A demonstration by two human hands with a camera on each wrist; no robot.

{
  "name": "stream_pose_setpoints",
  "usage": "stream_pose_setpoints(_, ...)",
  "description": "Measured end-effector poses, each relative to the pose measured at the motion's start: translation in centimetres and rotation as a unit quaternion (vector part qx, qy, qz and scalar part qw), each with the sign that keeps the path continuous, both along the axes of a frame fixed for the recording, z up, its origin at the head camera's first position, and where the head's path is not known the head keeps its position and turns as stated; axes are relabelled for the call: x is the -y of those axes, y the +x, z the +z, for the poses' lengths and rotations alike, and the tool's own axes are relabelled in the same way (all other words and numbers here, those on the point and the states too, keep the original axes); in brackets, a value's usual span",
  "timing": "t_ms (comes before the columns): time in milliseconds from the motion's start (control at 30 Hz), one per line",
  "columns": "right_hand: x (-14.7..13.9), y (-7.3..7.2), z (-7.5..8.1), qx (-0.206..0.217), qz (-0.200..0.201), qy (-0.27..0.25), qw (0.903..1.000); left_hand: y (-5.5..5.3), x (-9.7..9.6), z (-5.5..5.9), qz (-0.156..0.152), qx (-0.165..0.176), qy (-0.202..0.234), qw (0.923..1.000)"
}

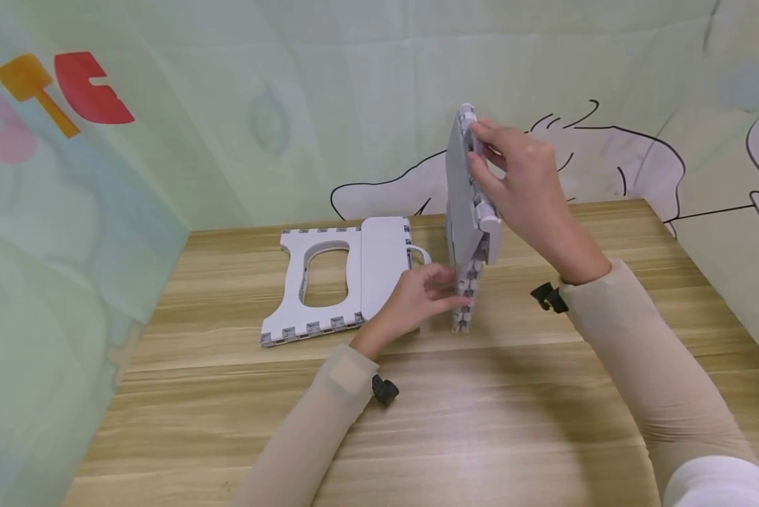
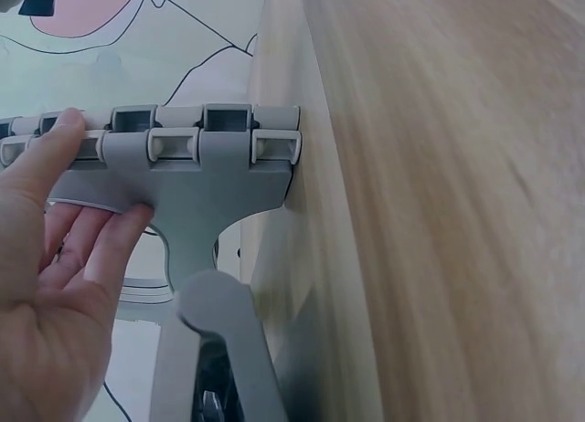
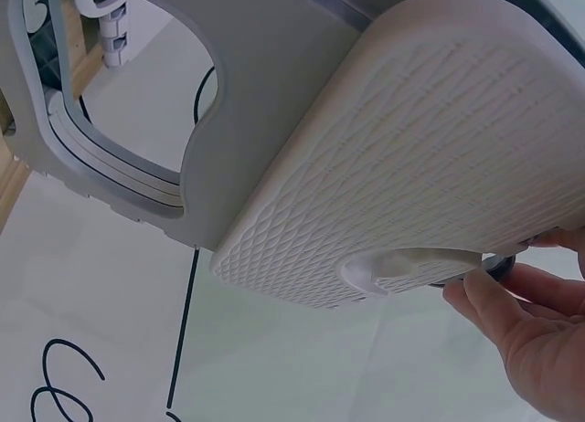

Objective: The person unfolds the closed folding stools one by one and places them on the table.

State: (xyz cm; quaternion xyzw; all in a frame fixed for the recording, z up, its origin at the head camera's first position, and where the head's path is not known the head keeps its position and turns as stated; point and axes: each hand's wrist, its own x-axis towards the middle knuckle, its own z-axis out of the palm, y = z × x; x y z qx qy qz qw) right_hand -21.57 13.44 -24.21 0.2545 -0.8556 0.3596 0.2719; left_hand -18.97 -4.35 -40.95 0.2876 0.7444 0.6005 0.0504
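Note:
A folded grey-white folding step stool [image 1: 465,190] stands on edge at the back of the table, seen nearly edge-on in the head view. My right hand [image 1: 522,176] pinches its upper edge between thumb and fingers. Lower down, my left hand [image 1: 420,296] grips the near edge of the legs. In the left wrist view the thumb of my left hand [image 2: 69,258] lies over the hinged edge, fingers behind it. The right wrist view shows the stool's diamond-textured top [image 3: 420,157], with the fingertips of my right hand [image 3: 535,317] at its rim beside a curved handle.
A second folded step stool [image 1: 382,260] lies flat on the wooden table [image 1: 227,401], just left of the upright one, its leg opening to the left. Behind the table hangs a pale printed curtain [image 1: 227,127]. Dark clips [image 1: 384,389] sit at both wrists.

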Motion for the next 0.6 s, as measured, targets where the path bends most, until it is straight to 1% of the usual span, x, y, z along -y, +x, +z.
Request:
stream_pose_setpoints(167,-0.1,0.02,-0.24,0.0,0.009,-0.002,1.0,-0.03,-0.04,-0.08,-0.005,-0.004,-0.006,1.0)
stream_pose_setpoints(333,-0.19,0.14,-0.36,0.016,0.025,-0.015,0.9994,-0.06,-0.01,-0.1,-0.006,-0.008,-0.008,0.9999)
stream_pose_setpoints(500,-0.41,0.24,-0.54,0.027,0.038,-0.029,0.9985,-0.08,0.02,-0.04,-0.005,-0.022,-0.015,0.9996)
stream_pose_setpoints(600,-0.6,0.29,-0.78,0.026,0.045,-0.039,0.9979,-0.07,0.01,0.0,-0.004,-0.029,-0.016,0.9994)
